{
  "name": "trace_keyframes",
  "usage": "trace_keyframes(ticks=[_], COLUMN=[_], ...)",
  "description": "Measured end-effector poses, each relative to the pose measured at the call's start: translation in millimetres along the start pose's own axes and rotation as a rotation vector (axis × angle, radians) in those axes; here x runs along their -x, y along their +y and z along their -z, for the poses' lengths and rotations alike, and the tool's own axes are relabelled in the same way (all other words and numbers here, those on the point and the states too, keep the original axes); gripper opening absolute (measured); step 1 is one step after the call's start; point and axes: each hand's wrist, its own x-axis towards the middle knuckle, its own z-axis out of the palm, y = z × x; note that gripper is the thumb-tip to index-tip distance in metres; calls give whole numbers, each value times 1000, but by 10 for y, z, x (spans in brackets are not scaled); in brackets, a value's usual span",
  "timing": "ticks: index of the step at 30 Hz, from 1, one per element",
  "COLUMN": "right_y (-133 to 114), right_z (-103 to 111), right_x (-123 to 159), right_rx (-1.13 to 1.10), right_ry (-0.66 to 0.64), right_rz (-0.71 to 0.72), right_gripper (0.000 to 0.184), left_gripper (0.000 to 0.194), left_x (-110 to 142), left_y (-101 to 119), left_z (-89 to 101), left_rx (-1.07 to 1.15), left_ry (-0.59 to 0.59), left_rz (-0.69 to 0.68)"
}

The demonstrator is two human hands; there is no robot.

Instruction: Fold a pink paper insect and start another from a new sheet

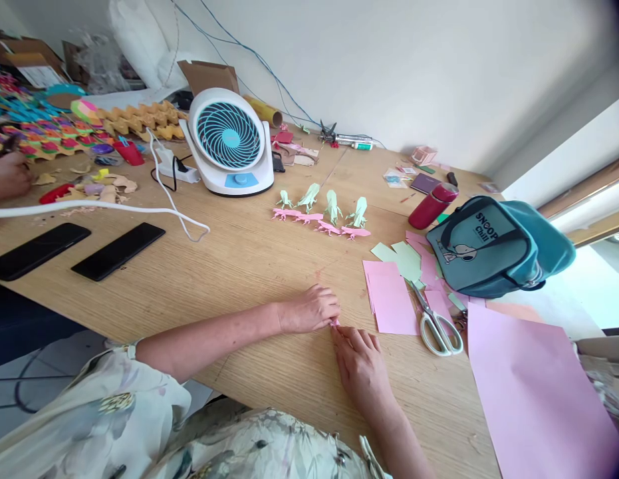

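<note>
Close together at the table's near edge, my two hands meet over a small folded piece of pink paper (335, 322), most of it hidden under the fingers. My left hand (310, 309) is closed on its left end. From the right, my right hand (358, 359) pinches the same piece, its fingers bent down toward the tabletop. Beyond them stand folded green paper figures (332, 206) in a row, with pink paper figures (328, 227) lying in front. A stack of pink paper sheets (391, 299) lies right of my hands, beside white-handled scissors (441, 332).
A white fan (229, 143) stands at the back. Two black phones (118, 251) lie left, near a white cable (114, 207). On the right are a teal bag (489, 246), a red bottle (431, 205) and a large pink sheet (538, 392). Another person's hand (10, 176) shows far left.
</note>
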Motion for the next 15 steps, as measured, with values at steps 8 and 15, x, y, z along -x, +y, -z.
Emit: trace_keyframes(ticks=[8,15], right_y=[-1,-3], right_z=[7,30], right_x=[7,-4], right_rx=[-13,-34], right_ry=[-9,-7], right_rz=[-4,-6], right_gripper=[41,41], left_gripper=[18,21], left_x=[99,174], left_y=[5,78], left_z=[-94,-118], left_rx=[-90,-163], left_ry=[131,206], left_rz=[-45,-51])
